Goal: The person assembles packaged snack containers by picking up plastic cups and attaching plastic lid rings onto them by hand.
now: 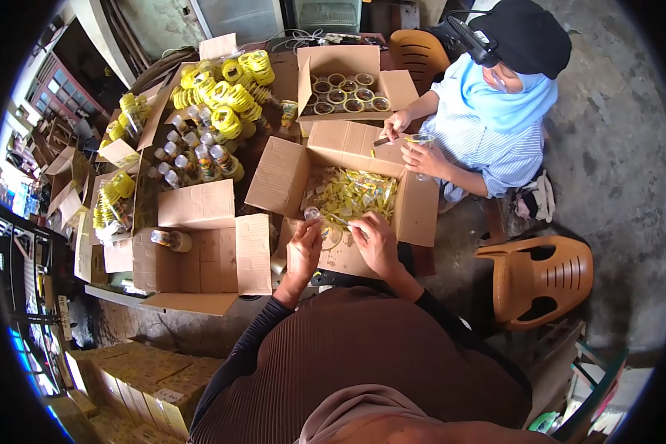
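Observation:
My left hand [303, 250] is closed around a small clear plastic piece [312, 213], its round end showing above my fingers; I cannot make out its exact kind. Close by on the right, my right hand [375, 243] pinches a thin, light-coloured strip or blade [340, 220] pointing toward the left hand. A round, clear, yellowish rim [336, 238] shows between the hands, partly covered by them. Both hands are over the near flap of an open cardboard box [417, 211], which contains many yellow and clear plastic scraps [359, 190].
Across the box, a co-worker [488, 133] holds a clear cup and a small blade. Behind stands a carton of round jars [340, 95]. At left are bottles [200, 159], yellow ring stacks [229, 100] and an open carton [211, 259] holding one bottle. An orange chair [544, 281] stands right.

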{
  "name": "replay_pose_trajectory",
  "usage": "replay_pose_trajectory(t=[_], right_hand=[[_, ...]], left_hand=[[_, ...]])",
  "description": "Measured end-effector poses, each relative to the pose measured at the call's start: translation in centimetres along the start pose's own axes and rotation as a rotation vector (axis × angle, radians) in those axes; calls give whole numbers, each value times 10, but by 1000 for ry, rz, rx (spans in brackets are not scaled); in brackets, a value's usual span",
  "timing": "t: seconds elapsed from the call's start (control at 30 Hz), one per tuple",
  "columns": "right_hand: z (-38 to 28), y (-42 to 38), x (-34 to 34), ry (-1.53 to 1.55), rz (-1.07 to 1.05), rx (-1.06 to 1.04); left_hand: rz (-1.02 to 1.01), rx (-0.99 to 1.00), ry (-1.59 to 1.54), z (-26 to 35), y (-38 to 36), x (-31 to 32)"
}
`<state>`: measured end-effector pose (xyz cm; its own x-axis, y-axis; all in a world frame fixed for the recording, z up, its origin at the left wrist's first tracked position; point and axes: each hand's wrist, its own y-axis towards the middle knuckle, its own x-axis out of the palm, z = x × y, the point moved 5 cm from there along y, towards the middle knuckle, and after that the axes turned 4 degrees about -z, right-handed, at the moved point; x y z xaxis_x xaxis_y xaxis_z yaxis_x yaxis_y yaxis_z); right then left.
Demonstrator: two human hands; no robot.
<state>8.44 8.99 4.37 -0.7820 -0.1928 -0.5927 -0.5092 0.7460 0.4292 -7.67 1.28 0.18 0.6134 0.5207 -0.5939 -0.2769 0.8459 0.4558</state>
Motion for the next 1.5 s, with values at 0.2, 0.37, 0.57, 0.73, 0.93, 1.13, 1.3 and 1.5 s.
replay_pose_trajectory(t=[0.2, 0.37, 0.57, 0.73, 0.93, 1.13, 1.3, 1.5], right_hand=[[11, 1, 4, -89, -164, -135], [17, 5, -11, -10, -142, -41], [21, 2, -9, 20, -196, -149], [31, 2, -5, -36, -264, -177], [28, 3, -17, 39, -170, -184], [34, 7, 3, -49, -282, -186], [43, 7, 26, -105, -341, -209], [68, -9, 42, -5, -202, -413]], left_hand=[[-43, -27, 99, 16, -1, 4], [-49, -112, 133, 30, 2, 8], [-26, -11, 273, 34, -1, 17], [-65, -151, 240, 32, -8, 28], [-68, -129, 298, 33, -4, 32], [-49, -124, 260, 32, -6, 28], [-18, -102, 281, 16, -17, 29], [35, -28, 339, 21, -17, 30]])
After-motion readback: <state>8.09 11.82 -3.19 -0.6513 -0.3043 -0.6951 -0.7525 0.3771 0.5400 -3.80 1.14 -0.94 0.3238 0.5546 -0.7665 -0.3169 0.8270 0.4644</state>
